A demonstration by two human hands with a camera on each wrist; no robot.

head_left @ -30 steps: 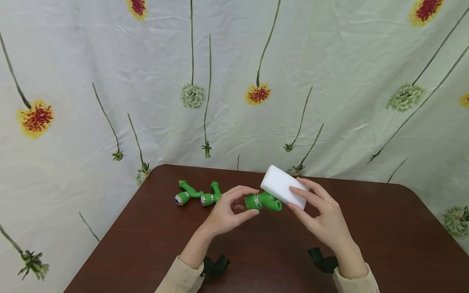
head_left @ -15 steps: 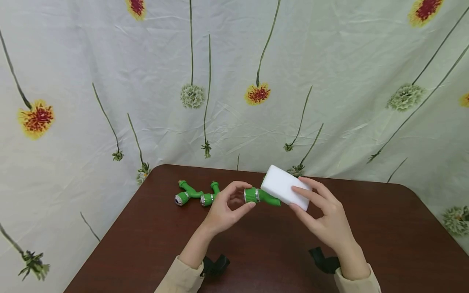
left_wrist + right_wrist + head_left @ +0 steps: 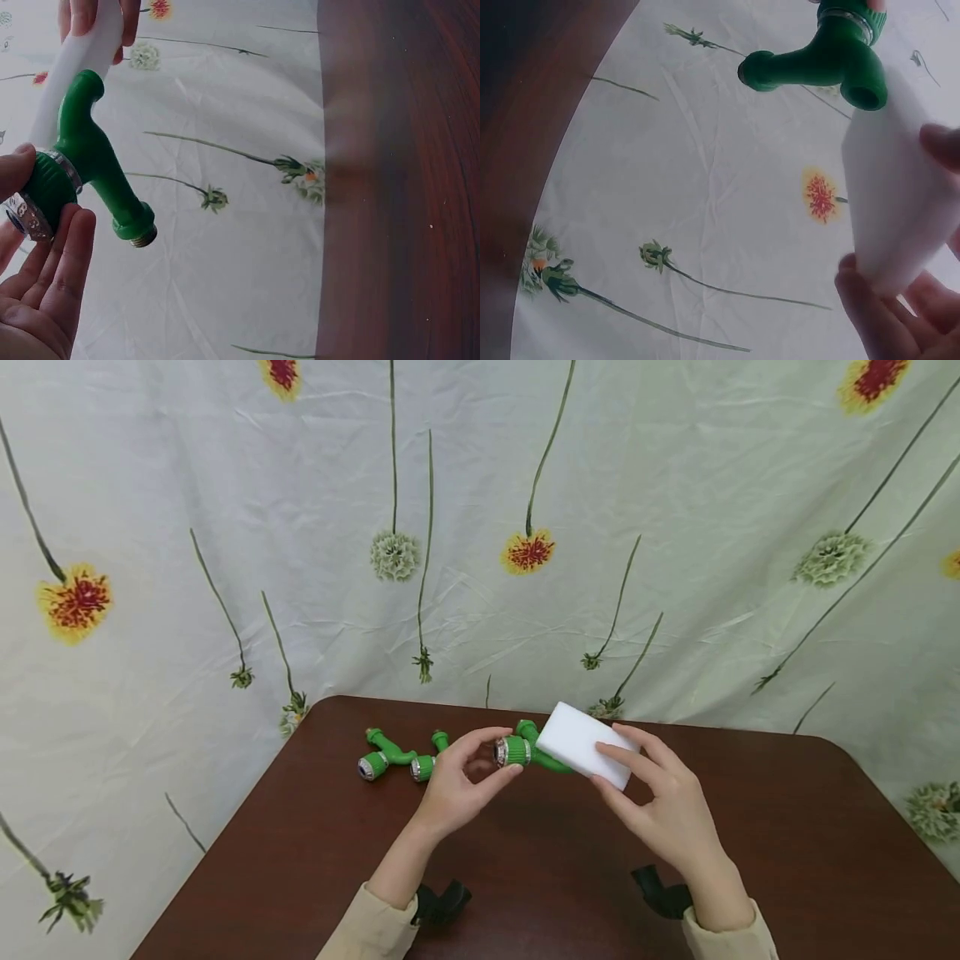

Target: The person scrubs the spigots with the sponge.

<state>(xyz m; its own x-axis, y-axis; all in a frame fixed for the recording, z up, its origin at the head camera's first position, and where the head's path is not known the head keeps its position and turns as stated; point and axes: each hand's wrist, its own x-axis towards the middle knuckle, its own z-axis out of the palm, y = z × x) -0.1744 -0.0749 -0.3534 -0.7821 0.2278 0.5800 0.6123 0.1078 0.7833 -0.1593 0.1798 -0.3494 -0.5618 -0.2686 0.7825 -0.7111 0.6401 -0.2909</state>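
Observation:
My left hand [image 3: 459,783] pinches the ribbed knob of a green tap [image 3: 94,142] between thumb and fingers, above the table. The tap's curved spout and its threaded brass inlet show in the left wrist view. My right hand [image 3: 670,802] grips a white sponge [image 3: 583,745] by its right end, thumb below and fingers over the top. In the head view the sponge's left end overlaps the tap's body; in the right wrist view it lies right at the spout. Two more green taps, a left one [image 3: 387,752] and a right one [image 3: 424,767], lie on the table left of my left hand.
The dark brown table [image 3: 555,877] spreads below both hands. A white curtain [image 3: 480,627] printed with flowers hangs behind its far edge. Black curved pieces, a left one [image 3: 444,903] and a right one [image 3: 662,893], sit beside the wrists.
The held tap has turned in my left hand, so its knob end now faces left toward the camera and its inlet shows behind. My right hand and the sponge have shifted only slightly.

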